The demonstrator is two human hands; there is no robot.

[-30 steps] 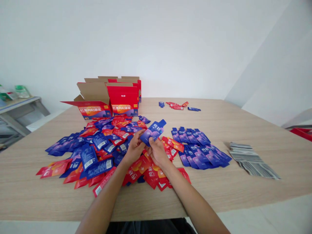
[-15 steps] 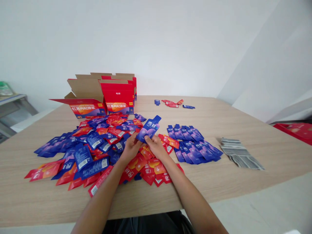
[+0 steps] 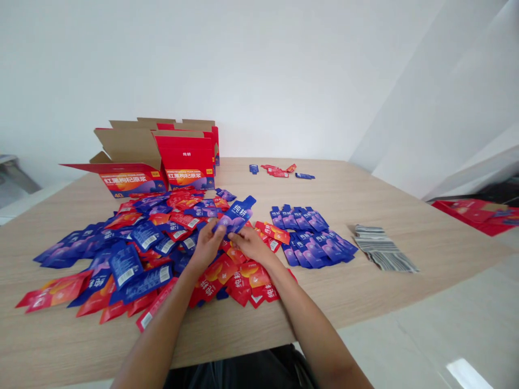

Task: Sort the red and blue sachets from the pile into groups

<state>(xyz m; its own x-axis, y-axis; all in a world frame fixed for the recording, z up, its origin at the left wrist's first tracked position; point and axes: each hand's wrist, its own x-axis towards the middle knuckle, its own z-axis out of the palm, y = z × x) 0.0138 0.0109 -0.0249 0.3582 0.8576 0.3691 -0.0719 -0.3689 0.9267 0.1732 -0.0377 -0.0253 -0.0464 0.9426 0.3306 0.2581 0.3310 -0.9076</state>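
Observation:
A blue and purple sachet (image 3: 237,212) with a notched top is held up over the table, its white lettering facing me and its narrow end pointing away to the right. My left hand (image 3: 208,244) pinches its lower end with the thumb on top. The fingers of my right hand (image 3: 250,244) grip the lower right edge, partly hidden by the sachet. Beneath both hands spread red sachets (image 3: 214,277). Left of them lies a mixed heap of red and blue sachets (image 3: 148,235). Right of my right hand, blue sachets (image 3: 318,248) lie face up in two overlapping rows.
Open red cartons (image 3: 188,156) stand behind the heap at the back left. A few loose sachets (image 3: 278,172) lie at the table's far side. A striped cloth (image 3: 383,248) rests on the right of the table (image 3: 365,200). Beyond the right edge is a red box (image 3: 466,213).
The view has turned slightly right, so the things on the table appear further left. Both hands still hold the blue sachet, and the left thumb now lies over its lower end.

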